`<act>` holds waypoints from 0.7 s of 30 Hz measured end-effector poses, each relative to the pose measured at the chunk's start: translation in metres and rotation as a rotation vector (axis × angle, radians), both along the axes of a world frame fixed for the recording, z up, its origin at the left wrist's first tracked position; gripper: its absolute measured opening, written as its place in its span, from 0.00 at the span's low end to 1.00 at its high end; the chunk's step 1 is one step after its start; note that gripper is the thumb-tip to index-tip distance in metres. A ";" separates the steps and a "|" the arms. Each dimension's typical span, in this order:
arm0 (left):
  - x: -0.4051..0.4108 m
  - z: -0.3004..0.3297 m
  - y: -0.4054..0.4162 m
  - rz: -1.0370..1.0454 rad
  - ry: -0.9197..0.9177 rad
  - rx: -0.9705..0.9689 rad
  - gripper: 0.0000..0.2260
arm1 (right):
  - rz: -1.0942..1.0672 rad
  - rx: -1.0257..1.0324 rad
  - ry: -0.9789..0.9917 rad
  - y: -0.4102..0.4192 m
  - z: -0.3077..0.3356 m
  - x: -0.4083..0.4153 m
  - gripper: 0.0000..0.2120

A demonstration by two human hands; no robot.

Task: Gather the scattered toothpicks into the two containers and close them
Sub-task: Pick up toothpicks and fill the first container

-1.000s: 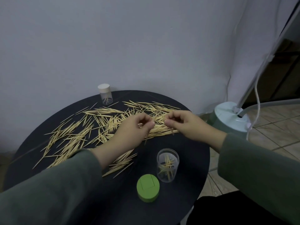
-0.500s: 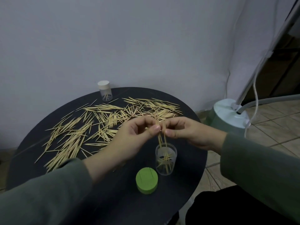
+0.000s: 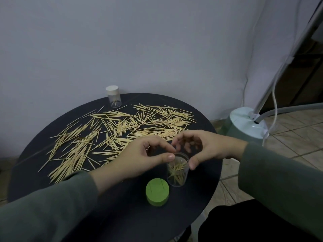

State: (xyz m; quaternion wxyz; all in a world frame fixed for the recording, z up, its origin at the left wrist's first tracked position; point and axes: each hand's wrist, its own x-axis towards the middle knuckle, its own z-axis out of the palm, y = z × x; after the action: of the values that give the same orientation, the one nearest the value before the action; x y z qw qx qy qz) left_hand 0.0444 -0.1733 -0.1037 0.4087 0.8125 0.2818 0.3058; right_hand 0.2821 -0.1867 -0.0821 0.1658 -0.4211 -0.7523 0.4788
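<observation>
Two clear containers stand on the round dark surface: an open one near the front edge, holding a loose bundle of toothpicks, and a second one at the far edge under a white cap, with a few sticks inside. One green lid lies just beside the open container. The left hand and the right hand meet above its mouth, fingers curled loosely apart and holding nothing that can be seen. Scattered toothpicks, too many to count, cover the far half of the surface.
</observation>
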 end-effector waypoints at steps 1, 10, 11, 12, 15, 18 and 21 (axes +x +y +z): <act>-0.001 0.000 0.001 0.007 0.002 0.011 0.11 | 0.015 0.029 -0.095 -0.001 0.002 -0.001 0.31; -0.001 -0.001 0.013 0.194 0.122 0.058 0.03 | -0.043 0.195 -0.296 0.002 0.007 -0.008 0.23; -0.001 -0.002 0.017 0.245 0.138 0.065 0.03 | -0.061 0.202 -0.289 0.004 0.007 -0.007 0.24; -0.002 -0.004 0.021 0.292 0.173 0.076 0.03 | -0.075 0.201 -0.283 0.006 0.006 -0.006 0.24; -0.005 -0.009 0.033 0.372 0.404 0.145 0.03 | -0.090 0.160 -0.255 0.011 0.003 -0.002 0.26; -0.008 -0.014 0.041 0.419 0.633 0.259 0.10 | -0.181 0.185 -0.133 0.022 -0.007 0.000 0.13; -0.005 -0.017 0.043 0.446 0.738 0.357 0.14 | -0.339 0.321 -0.337 0.036 -0.018 0.005 0.09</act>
State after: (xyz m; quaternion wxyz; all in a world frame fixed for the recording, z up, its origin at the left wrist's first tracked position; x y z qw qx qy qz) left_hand 0.0397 -0.1306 -0.1212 0.0590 0.8441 0.5190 0.1206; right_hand 0.2874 -0.1507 -0.1002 0.1807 -0.5829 -0.7543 0.2422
